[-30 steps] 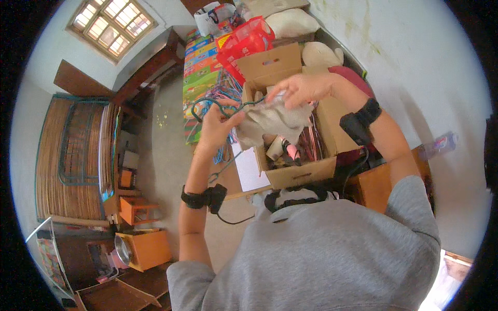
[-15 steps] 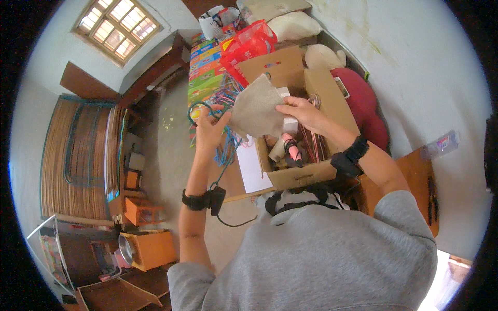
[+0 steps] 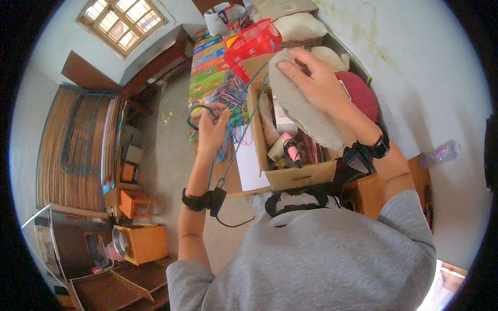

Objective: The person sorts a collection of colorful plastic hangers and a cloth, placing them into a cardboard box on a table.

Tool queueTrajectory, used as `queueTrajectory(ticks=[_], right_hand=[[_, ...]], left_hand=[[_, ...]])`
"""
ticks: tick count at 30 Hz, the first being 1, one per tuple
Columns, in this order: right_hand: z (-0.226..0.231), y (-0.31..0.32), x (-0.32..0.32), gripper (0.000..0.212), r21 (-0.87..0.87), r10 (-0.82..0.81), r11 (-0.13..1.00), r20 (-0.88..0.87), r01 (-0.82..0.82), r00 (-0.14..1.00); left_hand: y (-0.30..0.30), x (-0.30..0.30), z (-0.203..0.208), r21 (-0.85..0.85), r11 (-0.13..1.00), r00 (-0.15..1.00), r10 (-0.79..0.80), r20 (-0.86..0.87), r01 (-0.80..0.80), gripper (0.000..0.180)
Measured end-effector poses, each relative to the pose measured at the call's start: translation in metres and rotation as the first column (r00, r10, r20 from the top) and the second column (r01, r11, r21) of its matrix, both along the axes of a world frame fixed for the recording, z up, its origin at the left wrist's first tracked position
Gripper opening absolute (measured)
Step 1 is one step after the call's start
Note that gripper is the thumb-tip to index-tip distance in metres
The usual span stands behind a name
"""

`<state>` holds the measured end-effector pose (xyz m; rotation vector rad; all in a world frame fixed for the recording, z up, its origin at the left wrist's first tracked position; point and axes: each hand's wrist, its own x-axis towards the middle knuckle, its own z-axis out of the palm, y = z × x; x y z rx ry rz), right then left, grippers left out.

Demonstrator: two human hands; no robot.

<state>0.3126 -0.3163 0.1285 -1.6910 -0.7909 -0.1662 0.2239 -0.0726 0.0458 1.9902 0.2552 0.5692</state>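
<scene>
My right hand [image 3: 317, 83] grips a grey-beige fuzzy cloth piece [image 3: 295, 106] by its upper edge, above the right side of an open cardboard box [image 3: 303, 177]. A teal cord [image 3: 190, 119] runs from the cloth's upper left corner towards my left hand [image 3: 209, 129], whose bent fingers close on a loop of it. Another length of the cord hangs down by my left wrist. Inside the box, a pink thing wrapped in black cord [image 3: 292, 149] lies near a white carton [image 3: 285, 123]. The cloth hides the box's right part.
Tangled coloured strings [image 3: 228, 96] lie on a bright patterned cover [image 3: 203, 78] left of the box. A white paper sheet [image 3: 251, 166] lies beside it. Behind are a red bag [image 3: 254, 46] and pillows [image 3: 301, 27]. A clear plastic bottle [image 3: 441, 152] stands at right.
My right hand has carried the cloth up and right, turning it and uncovering more of the box's contents. The left hand has let go of the cloth's edge and keeps the cord, now stretched between them.
</scene>
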Motion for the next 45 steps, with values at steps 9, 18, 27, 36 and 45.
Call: queueTrajectory(ticks=[9,18,27,36,45], right_hand=[[-0.033,0.066,0.064,0.036,-0.242,-0.041,0.965,0.245,0.102,0.969],[-0.063,0.062,0.068,0.040,-0.459,0.257,0.883,0.644,0.096,0.720],[-0.075,0.028,0.073,0.036,-0.744,0.438,0.665,0.458,0.064,0.774],[-0.096,-0.004,0.114,0.043,0.271,0.029,0.959,-0.376,0.081,0.926],[-0.111,0.030,0.092,0.055,0.824,0.749,0.564,-0.538,0.056,0.387]], left_hand=[[-0.007,-0.007,0.006,-0.067,0.998,0.993,-0.018,-0.118,0.010,0.020],[-0.011,-0.016,0.012,0.069,0.990,0.987,-0.115,-0.111,0.124,0.020],[-0.013,-0.023,0.029,0.091,0.995,0.994,-0.017,-0.109,0.027,0.024],[0.005,-0.015,0.019,0.014,1.000,0.992,0.000,-0.125,0.002,0.025],[0.017,0.002,0.031,-0.100,0.994,0.999,0.041,-0.009,-0.041,0.028]])
